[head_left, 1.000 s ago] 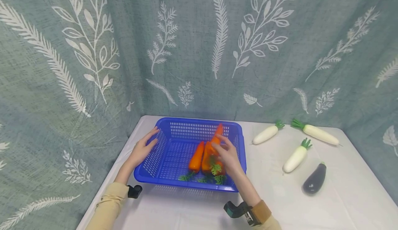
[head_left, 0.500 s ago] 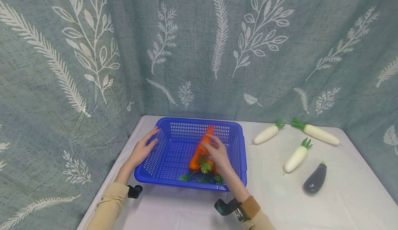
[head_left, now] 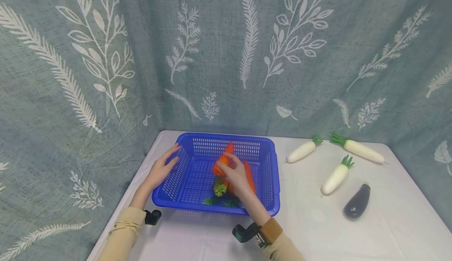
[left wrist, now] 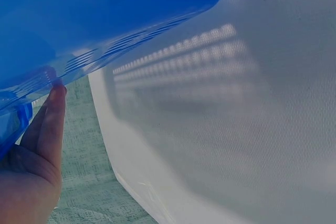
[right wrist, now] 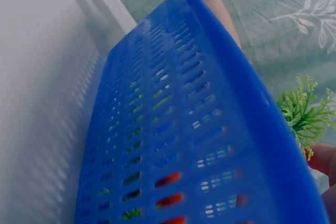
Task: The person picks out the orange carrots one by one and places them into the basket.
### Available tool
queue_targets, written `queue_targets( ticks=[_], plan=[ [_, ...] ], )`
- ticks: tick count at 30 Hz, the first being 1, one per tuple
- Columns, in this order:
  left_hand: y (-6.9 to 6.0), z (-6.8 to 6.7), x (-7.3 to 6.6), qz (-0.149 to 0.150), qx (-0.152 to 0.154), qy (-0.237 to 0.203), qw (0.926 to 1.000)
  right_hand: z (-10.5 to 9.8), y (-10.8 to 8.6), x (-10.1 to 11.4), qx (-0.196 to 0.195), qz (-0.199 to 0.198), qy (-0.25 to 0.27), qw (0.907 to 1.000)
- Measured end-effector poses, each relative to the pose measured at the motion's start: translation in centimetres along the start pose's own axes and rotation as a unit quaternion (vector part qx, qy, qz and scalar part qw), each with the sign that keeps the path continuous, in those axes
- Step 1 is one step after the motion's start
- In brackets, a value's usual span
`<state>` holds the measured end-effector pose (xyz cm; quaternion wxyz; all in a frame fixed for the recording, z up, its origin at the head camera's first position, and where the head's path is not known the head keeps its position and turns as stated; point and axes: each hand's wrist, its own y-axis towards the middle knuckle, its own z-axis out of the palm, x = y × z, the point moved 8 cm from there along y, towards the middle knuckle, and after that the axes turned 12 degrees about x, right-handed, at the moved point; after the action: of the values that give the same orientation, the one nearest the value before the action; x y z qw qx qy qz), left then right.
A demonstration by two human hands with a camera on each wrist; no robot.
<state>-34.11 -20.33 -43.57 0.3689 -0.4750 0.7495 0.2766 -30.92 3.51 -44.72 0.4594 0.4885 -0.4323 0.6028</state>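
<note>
A blue plastic basket (head_left: 197, 207) with slotted walls stands on the white table. My left hand (head_left: 160, 171) touches its left rim with fairly straight fingers; in the left wrist view the fingers (left wrist: 51, 124) lie against the outer wall. Inside the basket, my right hand (head_left: 238, 177) grips an orange carrot (head_left: 230, 148), tip pointing away and green leaves (head_left: 220, 190) towards me. Another carrot (head_left: 249, 172) lies to the right of that hand, partly covered by it. More leaves (head_left: 210, 201) show along the front wall. The right wrist view shows mostly the basket's wall (right wrist: 157, 108).
To the right of the basket lie three white radishes, one near the back (head_left: 301, 152), one at the far right (head_left: 364, 151) and one closer (head_left: 335, 179). An eggplant (head_left: 357, 202) lies in front of them. A patterned curtain (head_left: 226, 57) hangs behind the table.
My right hand has carried the carrot leftwards inside the basket, over the other carrots. The carrot on the right has come into view from behind it. My left hand stays at the rim.
</note>
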Motion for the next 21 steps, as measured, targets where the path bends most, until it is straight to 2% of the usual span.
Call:
queue_targets(
  ticks=[5, 9, 14, 21],
  plan=[
    [0.1, -0.1, 0.1, -0.003, 0.0, -0.001, 1.0, 0.9, 0.5, -0.2, -0.006, 0.004, -0.017, 0.9998],
    [0.1, -0.2, 0.1, -0.005, 0.002, -0.001, 1.0, 1.5, 0.8, -0.2, -0.022, -0.001, -0.067, 0.9975],
    [0.2, -0.1, 0.2, -0.003, 0.001, -0.001, 1.0, 2.4, 0.9, -0.2, -0.028, -0.007, -0.134, 0.9906],
    [0.0, 0.0, 0.0, -0.004, -0.003, 0.002, 1.0, 3.4, 0.9, -0.5, -0.004, -0.011, -0.203, 0.9791]
  ],
)
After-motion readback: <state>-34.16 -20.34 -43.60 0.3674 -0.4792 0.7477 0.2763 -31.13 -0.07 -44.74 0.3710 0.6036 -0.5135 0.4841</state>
